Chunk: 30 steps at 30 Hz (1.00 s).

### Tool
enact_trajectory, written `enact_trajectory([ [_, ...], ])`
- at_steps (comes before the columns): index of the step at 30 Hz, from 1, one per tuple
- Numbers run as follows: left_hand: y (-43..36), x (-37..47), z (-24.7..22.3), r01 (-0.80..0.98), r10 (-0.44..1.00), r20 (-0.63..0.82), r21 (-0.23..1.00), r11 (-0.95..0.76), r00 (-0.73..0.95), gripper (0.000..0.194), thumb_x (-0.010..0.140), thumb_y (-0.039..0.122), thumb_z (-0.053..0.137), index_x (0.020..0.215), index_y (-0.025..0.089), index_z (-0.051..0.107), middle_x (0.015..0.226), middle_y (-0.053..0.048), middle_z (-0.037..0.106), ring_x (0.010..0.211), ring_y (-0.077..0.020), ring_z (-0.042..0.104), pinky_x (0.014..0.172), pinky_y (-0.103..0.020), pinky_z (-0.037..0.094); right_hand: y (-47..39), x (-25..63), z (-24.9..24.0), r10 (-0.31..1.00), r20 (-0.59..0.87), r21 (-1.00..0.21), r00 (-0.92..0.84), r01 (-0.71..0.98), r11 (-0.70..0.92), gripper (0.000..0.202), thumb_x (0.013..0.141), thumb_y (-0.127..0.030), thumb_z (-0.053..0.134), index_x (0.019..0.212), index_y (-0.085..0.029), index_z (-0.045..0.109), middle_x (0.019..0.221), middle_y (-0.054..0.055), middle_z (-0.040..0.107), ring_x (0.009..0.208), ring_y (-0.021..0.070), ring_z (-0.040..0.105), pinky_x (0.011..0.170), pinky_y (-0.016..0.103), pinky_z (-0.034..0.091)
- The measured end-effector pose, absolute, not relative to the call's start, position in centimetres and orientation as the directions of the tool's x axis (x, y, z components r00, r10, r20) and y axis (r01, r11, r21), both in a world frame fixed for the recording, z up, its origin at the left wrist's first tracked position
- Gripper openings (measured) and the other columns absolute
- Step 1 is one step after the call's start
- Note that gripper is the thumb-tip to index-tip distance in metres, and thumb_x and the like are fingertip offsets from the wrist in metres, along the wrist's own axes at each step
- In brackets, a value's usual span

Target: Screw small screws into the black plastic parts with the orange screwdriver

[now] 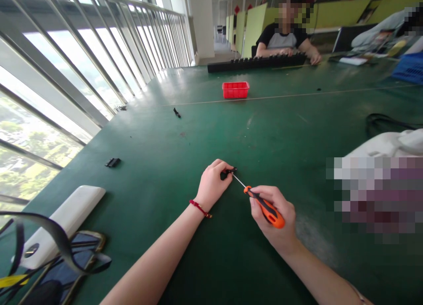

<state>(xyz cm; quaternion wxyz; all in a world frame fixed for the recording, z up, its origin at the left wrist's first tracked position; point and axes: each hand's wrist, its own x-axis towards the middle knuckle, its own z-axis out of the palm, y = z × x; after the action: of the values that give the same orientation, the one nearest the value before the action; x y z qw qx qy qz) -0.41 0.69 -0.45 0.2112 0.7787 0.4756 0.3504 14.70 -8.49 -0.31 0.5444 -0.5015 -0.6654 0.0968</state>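
Note:
Near the middle of the green table [185,142], my left hand [214,181] pinches a small black part [226,174] whose exact kind I cannot make out. My right hand [277,214] is closed round the orange and black handle of a screwdriver [269,210]. The thin metal shaft points up and left, and its tip meets or nearly touches the black part; the contact itself is too small to tell. A red bracelet circles my left wrist.
A red plastic bin [235,90] stands farther back. Small black pieces [113,162] lie to the left. A white power bank [66,221] and a phone [76,261] sit at lower left. A person [286,36] sits across behind a long black rail [256,63]. White fabric [390,144] lies at right.

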Motion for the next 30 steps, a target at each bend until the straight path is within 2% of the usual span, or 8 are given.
enact_trajectory([
  [3, 0.7, -0.4, -0.4, 0.588, 0.893, 0.337, 0.672, -0.449, 0.297, 0.015, 0.075, 0.009, 0.057, 0.083, 0.018, 0.066, 0.086, -0.002, 0.064, 0.077, -0.0141, 0.061, 0.072, -0.026, 0.05, -8.5, 14.7, -0.4, 0.767, 0.627, -0.696, 0.138, 0.542, 0.471, 0.02, 0.076, -0.015, 0.06, 0.096, -0.021, 0.056, 0.082, 0.002, 0.061, 0.065, 0.0125, 0.059, 0.058, 0.026, 0.052],
  [9, 0.8, -0.6, -0.4, 0.595, 0.901, 0.333, 0.677, -0.434, 0.279, 0.012, 0.077, 0.012, 0.057, 0.083, 0.018, 0.066, 0.085, -0.003, 0.065, 0.081, -0.016, 0.061, 0.076, -0.029, 0.05, -8.3, 15.0, 0.0, 0.729, 0.651, -0.703, 0.21, 0.529, 0.475, 0.01, 0.08, -0.016, 0.058, 0.088, -0.021, 0.059, 0.079, 0.002, 0.063, 0.069, 0.0144, 0.061, 0.062, 0.027, 0.052],
  [13, 1.1, -0.7, -0.6, 0.592, 0.903, 0.34, 0.682, -0.428, 0.261, 0.01, 0.077, 0.013, 0.058, 0.082, 0.018, 0.066, 0.089, -0.004, 0.063, 0.086, -0.0169, 0.061, 0.08, -0.031, 0.05, -7.6, 15.0, 0.0, 0.77, 0.579, -0.766, 0.268, 0.503, 0.4, 0.008, 0.082, -0.021, 0.057, 0.09, -0.021, 0.061, 0.084, 0.003, 0.066, 0.075, 0.016, 0.063, 0.067, 0.028, 0.053],
  [16, 1.2, -0.7, -0.7, 0.589, 0.906, 0.356, 0.691, -0.419, 0.227, 0.011, 0.076, 0.013, 0.059, 0.084, 0.018, 0.065, 0.094, -0.004, 0.061, 0.088, -0.0166, 0.06, 0.082, -0.03, 0.051, -7.1, 15.0, -0.4, 0.864, 0.451, -0.831, 0.226, 0.459, 0.314, 0.009, 0.083, -0.023, 0.056, 0.089, -0.02, 0.061, 0.086, 0.003, 0.066, 0.077, 0.0158, 0.063, 0.068, 0.028, 0.051],
  [19, 1.2, -0.7, -0.9, 0.59, 0.911, 0.359, 0.698, -0.406, 0.202, 0.011, 0.075, 0.012, 0.061, 0.085, 0.017, 0.064, 0.095, -0.005, 0.06, 0.087, -0.0158, 0.06, 0.081, -0.03, 0.051, -6.9, 15.0, -0.8, 0.93, 0.345, -0.844, 0.128, 0.477, 0.247, 0.011, 0.081, -0.022, 0.055, 0.09, -0.02, 0.062, 0.085, 0.003, 0.066, 0.076, 0.0155, 0.062, 0.068, 0.027, 0.05],
  [22, 1.3, -0.7, -1.0, 0.589, 0.908, 0.368, 0.696, -0.41, 0.198, 0.008, 0.076, 0.012, 0.06, 0.082, 0.016, 0.064, 0.094, -0.005, 0.059, 0.089, -0.0158, 0.059, 0.083, -0.03, 0.05, -6.9, 15.0, -1.1, 0.948, 0.311, -0.814, 0.071, 0.534, 0.227, 0.014, 0.08, -0.023, 0.056, 0.093, -0.022, 0.061, 0.082, 0.002, 0.065, 0.073, 0.0154, 0.061, 0.068, 0.028, 0.049],
  [30, 1.4, -0.7, -0.8, 0.575, 0.917, 0.354, 0.717, -0.394, 0.186, 0.005, 0.078, 0.015, 0.061, 0.078, 0.016, 0.065, 0.089, -0.004, 0.061, 0.083, -0.0145, 0.06, 0.078, -0.028, 0.051, -6.9, 14.9, -1.1, 0.957, 0.284, -0.752, 0.052, 0.631, 0.189, 0.017, 0.081, -0.028, 0.055, 0.095, -0.023, 0.062, 0.074, 0.001, 0.063, 0.065, 0.0161, 0.057, 0.062, 0.029, 0.046],
])
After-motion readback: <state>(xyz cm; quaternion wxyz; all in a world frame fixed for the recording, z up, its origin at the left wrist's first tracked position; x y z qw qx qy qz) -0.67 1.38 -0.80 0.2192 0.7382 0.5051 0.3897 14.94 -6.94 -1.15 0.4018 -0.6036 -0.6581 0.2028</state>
